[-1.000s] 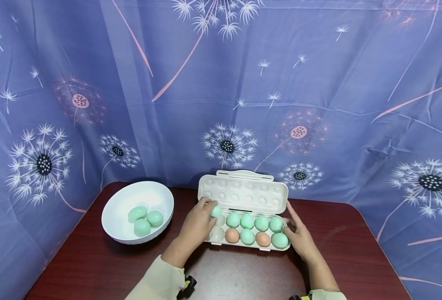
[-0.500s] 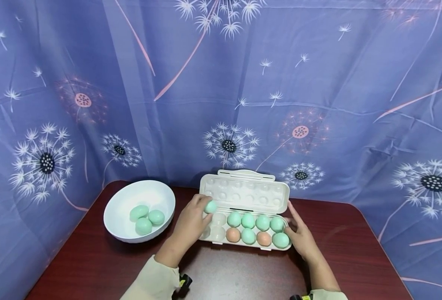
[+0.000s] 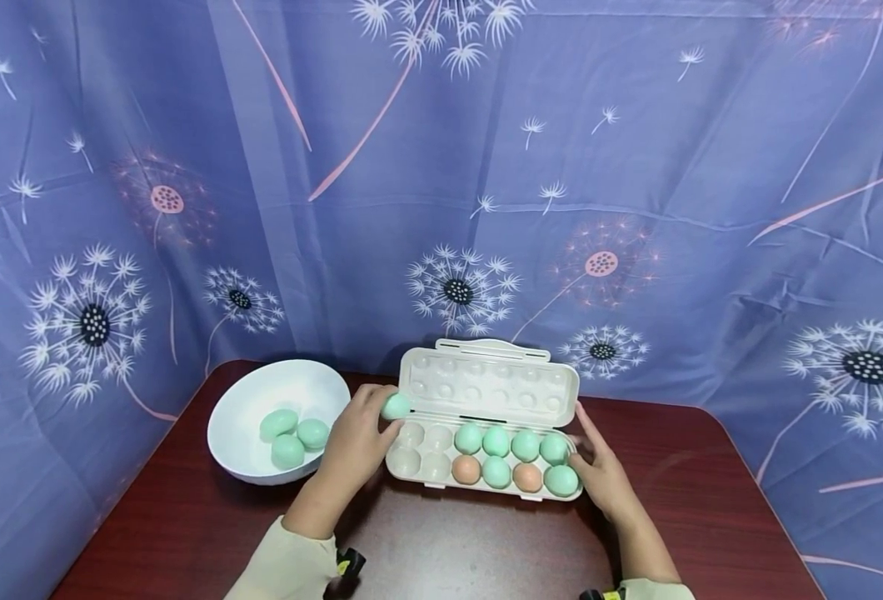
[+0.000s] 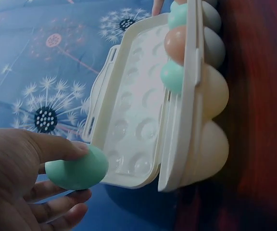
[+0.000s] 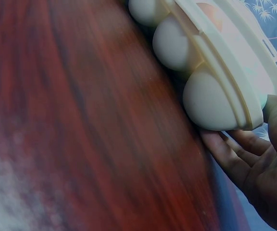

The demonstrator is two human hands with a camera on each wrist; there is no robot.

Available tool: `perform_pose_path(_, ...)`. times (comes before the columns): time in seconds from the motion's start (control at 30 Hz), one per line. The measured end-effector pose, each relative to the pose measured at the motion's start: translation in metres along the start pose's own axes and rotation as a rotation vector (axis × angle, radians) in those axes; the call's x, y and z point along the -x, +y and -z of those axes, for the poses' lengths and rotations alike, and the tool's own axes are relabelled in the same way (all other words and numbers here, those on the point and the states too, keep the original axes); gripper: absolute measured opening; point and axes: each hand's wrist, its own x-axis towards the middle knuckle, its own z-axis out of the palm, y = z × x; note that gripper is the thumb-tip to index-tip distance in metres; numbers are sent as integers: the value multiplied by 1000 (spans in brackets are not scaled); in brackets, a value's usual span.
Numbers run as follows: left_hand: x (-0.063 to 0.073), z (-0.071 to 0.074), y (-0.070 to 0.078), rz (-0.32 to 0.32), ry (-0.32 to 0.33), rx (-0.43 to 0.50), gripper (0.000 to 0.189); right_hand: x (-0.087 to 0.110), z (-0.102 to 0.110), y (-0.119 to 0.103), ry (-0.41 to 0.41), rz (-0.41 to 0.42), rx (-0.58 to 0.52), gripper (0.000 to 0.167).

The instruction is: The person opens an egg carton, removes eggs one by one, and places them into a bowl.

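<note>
My left hand pinches a green egg between thumb and fingers, above the left end of a white plastic egg carton. In the left wrist view the thumb lies over the egg, apart from the carton. The carton's lid is raised at the back. Several green eggs and two orange eggs sit in its cups; the leftmost cups hold none. My right hand grips the carton's right end. In the right wrist view its thumb is at the top edge and its fingers reach the carton's underside.
To the left a white bowl holds three green eggs. All stands on a dark red wooden table. A blue curtain with dandelion prints hangs right behind the table's back edge.
My left hand has lifted the green egg from the carton's back-left area and moved left with it, uncovering the leftmost cups. The right hand has stayed at the carton's right end.
</note>
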Motion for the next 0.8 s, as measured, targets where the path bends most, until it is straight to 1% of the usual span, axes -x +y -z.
perform_pose_path(0.17, -2, 10, -7, 39, 22, 8, 46, 0, 0, 0, 1, -17, 8, 85)
perform_pose_path(0.3, -6, 18, -14, 72, 26, 22, 46, 0, 0, 0, -5, -28, 14, 85)
perform_pose_path(0.4, -10, 22, -20, 94, 43, 33, 45, 0, 2, -1, -1, -33, 15, 84)
perform_pose_path(0.63, -14, 37, -39, 174, 93, 40, 47, 0, 3, 0, 18, -34, 35, 85)
perform_pose_path(0.8, -12, 50, -52, 238, 112, 8, 47, 1, 0, -1, 15, -12, 29, 84)
